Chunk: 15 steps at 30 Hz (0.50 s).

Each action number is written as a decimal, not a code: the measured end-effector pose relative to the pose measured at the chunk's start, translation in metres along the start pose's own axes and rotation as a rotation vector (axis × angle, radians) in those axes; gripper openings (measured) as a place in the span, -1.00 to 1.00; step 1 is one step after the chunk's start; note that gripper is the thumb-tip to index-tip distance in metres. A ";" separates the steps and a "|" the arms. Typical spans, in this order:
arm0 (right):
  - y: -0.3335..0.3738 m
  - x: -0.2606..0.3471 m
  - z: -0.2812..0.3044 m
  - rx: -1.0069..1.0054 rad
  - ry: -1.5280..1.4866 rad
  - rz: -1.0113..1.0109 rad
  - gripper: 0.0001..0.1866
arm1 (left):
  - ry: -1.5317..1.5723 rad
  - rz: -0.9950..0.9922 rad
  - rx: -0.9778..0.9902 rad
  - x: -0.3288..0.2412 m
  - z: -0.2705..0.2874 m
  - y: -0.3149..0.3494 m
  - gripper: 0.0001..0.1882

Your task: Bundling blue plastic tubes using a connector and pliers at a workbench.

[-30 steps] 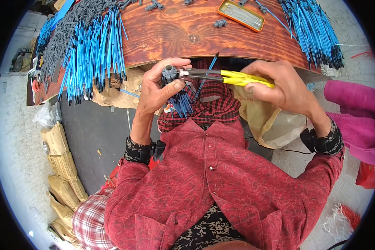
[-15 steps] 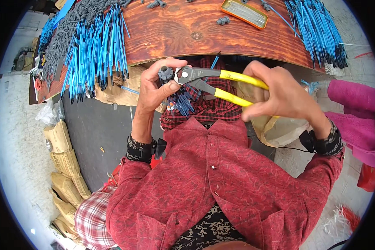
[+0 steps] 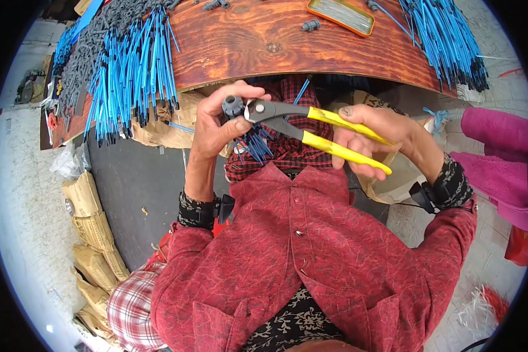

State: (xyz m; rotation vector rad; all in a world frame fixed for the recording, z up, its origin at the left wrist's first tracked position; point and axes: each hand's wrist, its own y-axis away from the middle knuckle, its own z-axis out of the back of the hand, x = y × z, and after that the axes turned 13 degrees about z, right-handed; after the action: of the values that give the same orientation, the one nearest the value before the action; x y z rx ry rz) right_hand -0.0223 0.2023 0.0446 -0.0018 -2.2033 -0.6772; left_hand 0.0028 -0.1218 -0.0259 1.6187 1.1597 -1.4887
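Note:
My left hand (image 3: 214, 120) is closed around a dark grey ribbed plastic fitting (image 3: 233, 105), its round hollow end facing up. Yellow-handled pliers (image 3: 293, 120) reach across from the right, their jaws up against the fitting by my left thumb and fingertips. What lies between the jaws is too small to make out. My right hand (image 3: 372, 135) grips the handles, thumb along the upper one and fingers around the lower. Below my left hand, a bunch of thin blue pieces with dark ends (image 3: 255, 145) shows over my lap.
Ahead stands a wooden table (image 3: 246, 50). Blue rods with black tips (image 3: 138, 76) and a heap of grey fittings (image 3: 88, 70) cover its left; more blue rods (image 3: 446, 44) overhang its right. An orange-rimmed tin of thin pins (image 3: 340, 16) and a loose fitting (image 3: 311, 25) lie on top.
My right hand has shifted its hold on the pliers, turning so the fingers show beneath the lower handle. The handles tilt down more at their right end. My left hand stays put.

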 end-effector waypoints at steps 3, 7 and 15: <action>-0.001 0.000 -0.008 -0.085 0.243 0.135 -0.44 | -0.025 0.039 -0.040 -0.006 0.000 -0.003 -0.41; 0.005 0.013 -0.035 -0.338 1.096 0.451 -0.43 | -0.034 0.036 -0.122 -0.007 0.003 0.001 -0.41; -0.005 0.000 -0.038 -0.715 2.023 0.781 -0.24 | -0.099 0.043 -0.196 -0.006 0.003 0.000 -0.41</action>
State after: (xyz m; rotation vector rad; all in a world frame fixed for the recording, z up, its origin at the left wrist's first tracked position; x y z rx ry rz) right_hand 0.0032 0.1804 0.0625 -0.3475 0.0825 -0.4764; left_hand 0.0022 -0.1253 -0.0204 1.4138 1.1687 -1.3671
